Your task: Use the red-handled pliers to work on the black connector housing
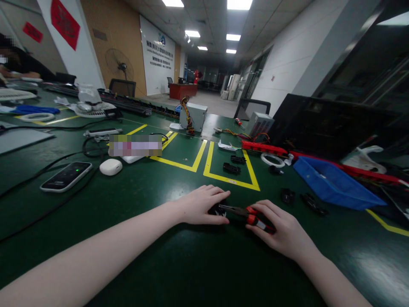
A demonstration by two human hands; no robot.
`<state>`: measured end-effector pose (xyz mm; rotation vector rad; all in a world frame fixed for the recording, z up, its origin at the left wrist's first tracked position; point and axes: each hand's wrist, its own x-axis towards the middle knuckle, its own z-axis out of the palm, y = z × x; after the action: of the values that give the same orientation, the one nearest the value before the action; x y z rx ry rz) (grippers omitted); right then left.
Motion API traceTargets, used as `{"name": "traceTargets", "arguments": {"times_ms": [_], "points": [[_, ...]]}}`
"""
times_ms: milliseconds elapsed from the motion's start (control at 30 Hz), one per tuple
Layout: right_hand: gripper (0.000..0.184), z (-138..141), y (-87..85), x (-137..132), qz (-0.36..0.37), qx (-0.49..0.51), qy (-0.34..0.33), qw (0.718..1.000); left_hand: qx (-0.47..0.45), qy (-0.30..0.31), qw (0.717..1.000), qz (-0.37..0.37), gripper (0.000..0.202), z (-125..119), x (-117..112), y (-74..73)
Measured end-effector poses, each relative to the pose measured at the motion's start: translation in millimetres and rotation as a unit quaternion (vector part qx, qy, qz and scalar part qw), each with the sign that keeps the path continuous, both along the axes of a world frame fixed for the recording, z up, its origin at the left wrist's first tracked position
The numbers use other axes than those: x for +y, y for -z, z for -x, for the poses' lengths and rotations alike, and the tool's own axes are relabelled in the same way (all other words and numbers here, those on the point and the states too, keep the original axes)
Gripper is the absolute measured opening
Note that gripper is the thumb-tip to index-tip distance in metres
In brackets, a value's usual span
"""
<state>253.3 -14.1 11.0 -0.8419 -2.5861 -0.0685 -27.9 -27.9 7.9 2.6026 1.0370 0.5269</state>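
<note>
My left hand [204, 205] is closed around a small black part [217, 210], which it steadies on the green table. Most of that part is hidden behind the fingers and its kind does not show. In my right hand [283, 228] is a pair of long-nose pliers [252, 216] with red and black handles. Their tips reach left to the black part, at or against it; whether the jaws grip anything is too small to tell. Two similar black parts [231, 168] lie ahead inside a yellow-taped square.
A blue bin [335, 181] and loose black pieces [313, 204] are at right, near a white ring [272, 160]. A red strip [265, 147] and a metal power supply [194, 116] lie beyond. Cables, a phone-like device [66, 176] and a white case [110, 166] sit left. A person is at far left.
</note>
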Motion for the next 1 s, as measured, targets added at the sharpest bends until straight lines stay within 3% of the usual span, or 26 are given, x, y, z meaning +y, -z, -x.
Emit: {"name": "traceTargets", "arguments": {"times_ms": [400,733,1000], "points": [[0.033,-1.4,0.5,-0.2,0.006,0.02,0.015,1.0,-0.018,-0.003,1.0,0.0,0.074,0.3,-0.7,1.0],[0.039,-4.9,1.8,2.2,-0.023,0.043,0.015,0.999,-0.042,0.03,0.999,-0.006,0.069,0.8,3.9,4.9],[0.04,-7.1,2.5,2.5,-0.035,0.059,0.027,0.997,-0.048,0.047,0.997,-0.025,0.052,1.0,2.1,4.2]]}}
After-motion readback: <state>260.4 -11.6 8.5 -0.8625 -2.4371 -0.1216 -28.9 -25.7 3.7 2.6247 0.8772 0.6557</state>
